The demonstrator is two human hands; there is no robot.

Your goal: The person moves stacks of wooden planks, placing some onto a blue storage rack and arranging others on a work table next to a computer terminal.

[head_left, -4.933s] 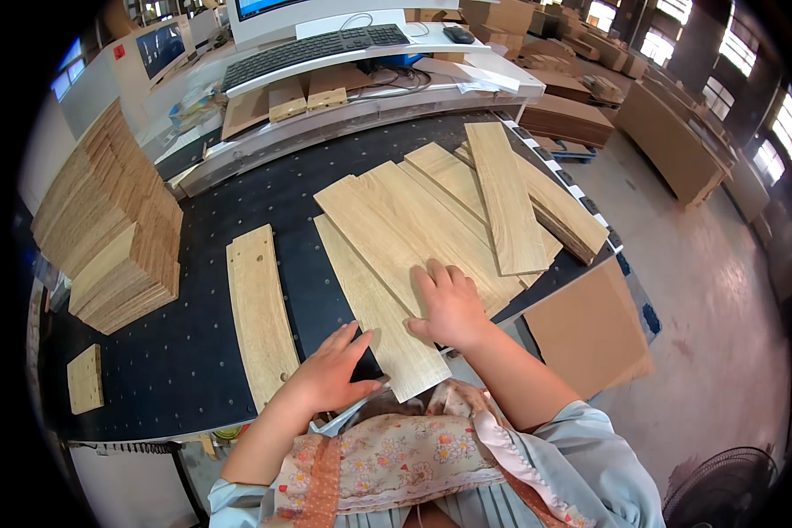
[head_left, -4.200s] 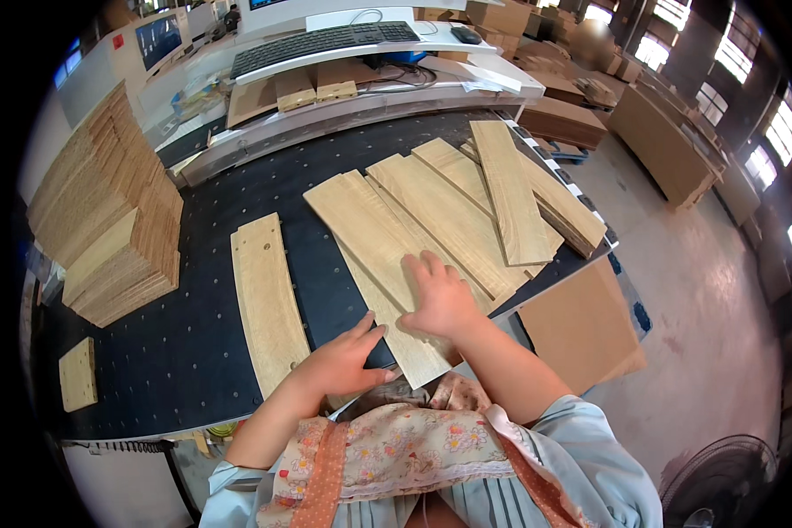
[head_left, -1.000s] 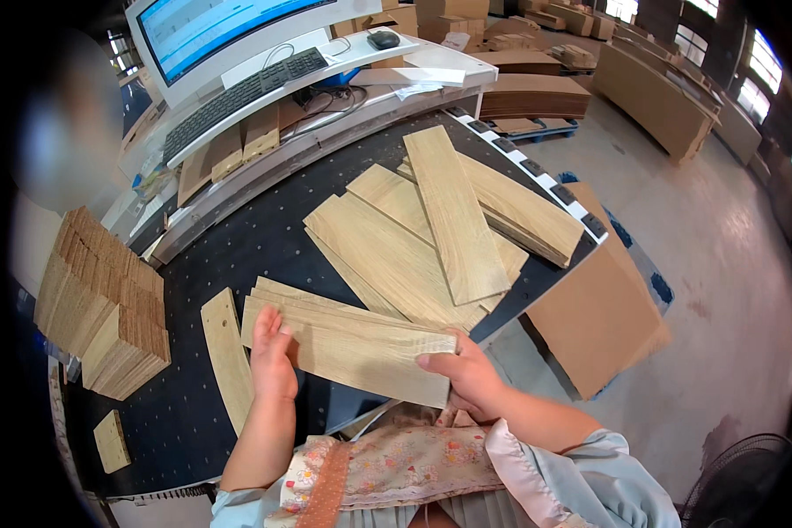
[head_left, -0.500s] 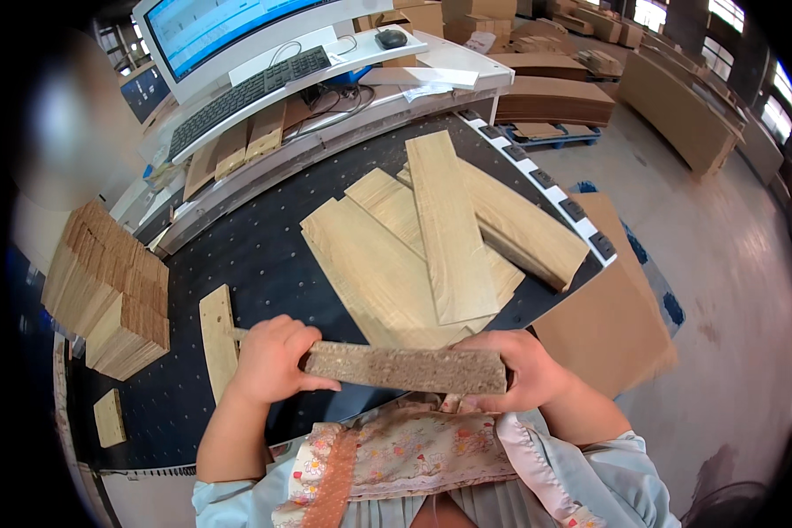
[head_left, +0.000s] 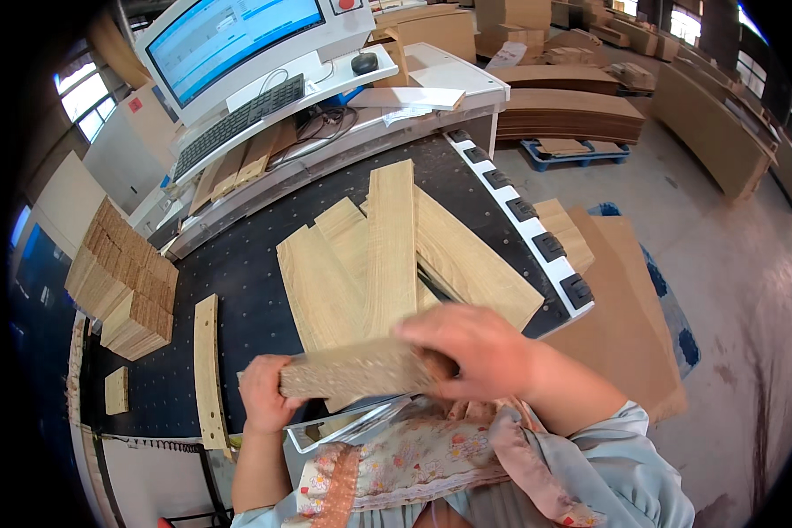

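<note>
You are gripping a wooden board (head_left: 356,368) at both ends, holding it edge-up just above the near edge of the dark perforated table (head_left: 246,264). Your left hand (head_left: 264,393) is clasping its left end; your right hand (head_left: 475,350) is wrapping over its right end, apparently blurred. Loose planks (head_left: 387,255) are lying fanned beyond it, and a narrow strip (head_left: 207,370) is lying to the left.
</note>
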